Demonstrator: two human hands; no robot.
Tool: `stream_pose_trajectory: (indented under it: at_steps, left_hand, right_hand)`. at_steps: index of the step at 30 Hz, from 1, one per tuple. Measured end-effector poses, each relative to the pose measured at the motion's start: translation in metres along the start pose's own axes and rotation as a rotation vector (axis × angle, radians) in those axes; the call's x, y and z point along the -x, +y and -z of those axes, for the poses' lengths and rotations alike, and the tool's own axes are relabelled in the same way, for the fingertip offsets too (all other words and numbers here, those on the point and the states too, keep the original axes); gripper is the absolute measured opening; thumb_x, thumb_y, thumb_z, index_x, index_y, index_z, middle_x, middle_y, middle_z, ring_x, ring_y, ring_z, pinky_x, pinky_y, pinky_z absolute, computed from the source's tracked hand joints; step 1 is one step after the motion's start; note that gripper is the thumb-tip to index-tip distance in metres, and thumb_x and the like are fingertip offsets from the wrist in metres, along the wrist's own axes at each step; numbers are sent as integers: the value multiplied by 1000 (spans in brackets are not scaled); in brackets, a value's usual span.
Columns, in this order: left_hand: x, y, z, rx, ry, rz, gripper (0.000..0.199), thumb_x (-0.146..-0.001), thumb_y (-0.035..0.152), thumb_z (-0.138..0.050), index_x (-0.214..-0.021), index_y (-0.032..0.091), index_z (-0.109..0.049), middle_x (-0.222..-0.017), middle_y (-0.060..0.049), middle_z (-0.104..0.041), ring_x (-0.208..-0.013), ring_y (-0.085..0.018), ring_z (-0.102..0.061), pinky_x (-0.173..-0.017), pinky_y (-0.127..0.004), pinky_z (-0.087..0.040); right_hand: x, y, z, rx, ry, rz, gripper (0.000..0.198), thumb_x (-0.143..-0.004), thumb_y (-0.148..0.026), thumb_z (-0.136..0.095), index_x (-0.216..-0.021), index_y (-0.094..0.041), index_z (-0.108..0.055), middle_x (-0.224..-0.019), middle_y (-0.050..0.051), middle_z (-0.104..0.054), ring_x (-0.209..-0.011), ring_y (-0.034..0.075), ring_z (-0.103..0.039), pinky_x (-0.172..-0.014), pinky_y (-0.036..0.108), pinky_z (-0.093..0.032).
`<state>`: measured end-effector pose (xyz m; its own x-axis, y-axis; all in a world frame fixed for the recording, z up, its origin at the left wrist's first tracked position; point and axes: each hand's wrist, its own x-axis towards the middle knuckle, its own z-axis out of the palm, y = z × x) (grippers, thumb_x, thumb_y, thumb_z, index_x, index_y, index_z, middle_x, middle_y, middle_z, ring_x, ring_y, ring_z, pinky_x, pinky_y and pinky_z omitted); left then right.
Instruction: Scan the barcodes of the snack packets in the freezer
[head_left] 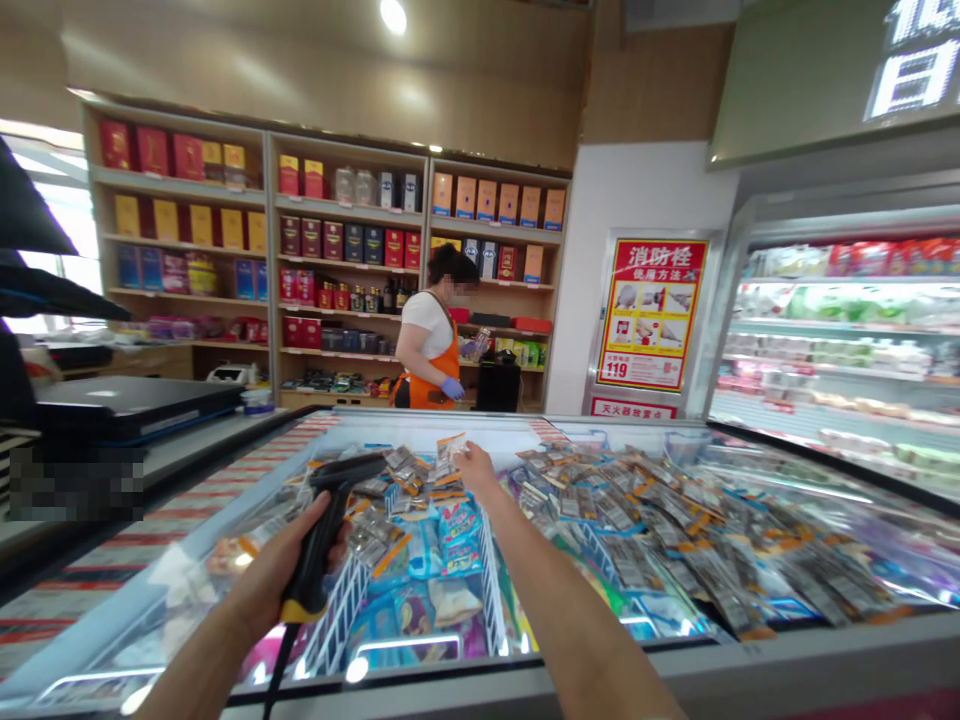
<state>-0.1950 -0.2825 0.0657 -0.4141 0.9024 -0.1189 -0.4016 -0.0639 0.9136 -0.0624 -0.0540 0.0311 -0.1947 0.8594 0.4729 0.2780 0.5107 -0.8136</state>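
Note:
My left hand point(307, 550) is wrapped round the grip of a black and yellow barcode scanner point(313, 570), its head pointing right over the chest freezer and its cord hanging down. Stretched far forward, my right hand point(475, 468) pinches the edge of a small clear packet point(448, 458) with an orange end. Several similar packets point(405, 470) lie just to its left, near the scanner's head. A wide spread of dark packets point(660, 510) with orange and blue ends covers the right side. Below, blue ice cream bags point(442, 540) sit between white wire dividers point(491, 580).
The chest freezer's front rim point(825, 650) runs close to me. A black device point(135, 400) stands on the counter at left. Behind the freezer, a person in an orange apron point(442, 375) stands by shelves of boxes point(345, 240). A lit fridge point(840, 350) is at right.

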Motion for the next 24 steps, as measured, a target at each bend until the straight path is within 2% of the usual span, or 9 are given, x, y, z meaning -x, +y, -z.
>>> stream_pose_trajectory:
  at_steps: [2,4,8,11,13,15,17,22,24]
  left_hand:
    - [1,0,0,-3,14,-1,19,-76,31,-47,-68,14,-52,-52,-1,-53,-37,-8,-47,-33,-18,-39]
    - [-1,-1,-1,-15,17,1,19,-76,31,-47,-69,14,-53,-54,-1,-55,-38,-8,-48,-35,-18,-41]
    - [-6,-8,-9,-8,-20,-1,17,-74,31,-50,-75,15,-54,-54,-1,-55,-39,-9,-49,-35,-18,-41]
    - [-8,-12,-22,-1,-59,19,19,-74,33,-51,-73,15,-54,-53,-1,-54,-39,-9,-49,-34,-18,-40]
    - [-8,-15,-33,-3,-99,44,22,-74,35,-50,-69,14,-53,-53,-1,-55,-39,-8,-48,-33,-17,-39]
    - [-9,-18,-43,-3,-136,56,23,-74,36,-50,-70,13,-53,-53,-2,-55,-39,-8,-48,-34,-17,-39]
    - [-9,-21,-52,-9,-156,47,22,-74,35,-51,-72,13,-53,-54,-1,-55,-40,-8,-48,-35,-17,-39]
    - [-8,-24,-65,-33,-170,23,22,-75,35,-50,-74,13,-53,-54,-1,-55,-38,-7,-47,-35,-18,-38]
    - [-7,-24,-67,-30,-165,28,23,-75,36,-49,-74,13,-53,-53,-1,-55,-37,-7,-46,-34,-18,-37]
  right_hand:
    - [2,-2,1,95,-36,-53,38,-68,-26,-52,-104,-15,-56,-100,7,-62,-97,21,-54,-83,30,-40]
    - [6,3,20,221,-11,-89,36,-69,-27,-51,-102,-13,-57,-103,10,-60,-99,22,-53,-85,30,-39]
    - [19,24,94,573,129,-151,37,-71,-31,-50,-103,-14,-56,-103,13,-59,-100,24,-52,-84,34,-39]
    - [31,39,149,892,176,-269,44,-66,-41,-54,-100,-14,-57,-103,16,-58,-100,30,-50,-80,42,-39]
    - [38,47,172,999,141,-359,51,-60,-46,-58,-97,-12,-58,-101,19,-58,-97,33,-52,-79,46,-37]
    - [44,52,183,989,23,-442,49,-58,-47,-59,-91,-11,-60,-97,19,-61,-93,33,-55,-77,46,-38]
    - [46,56,189,925,-56,-466,40,-61,-42,-58,-87,-12,-62,-93,18,-62,-89,31,-57,-73,41,-42]
    - [48,62,206,870,92,-408,23,-67,-25,-50,-83,-13,-62,-89,17,-63,-84,26,-59,-66,32,-43]
    - [48,63,209,746,161,-358,23,-67,-24,-49,-83,-13,-61,-86,15,-64,-84,25,-59,-66,31,-43]
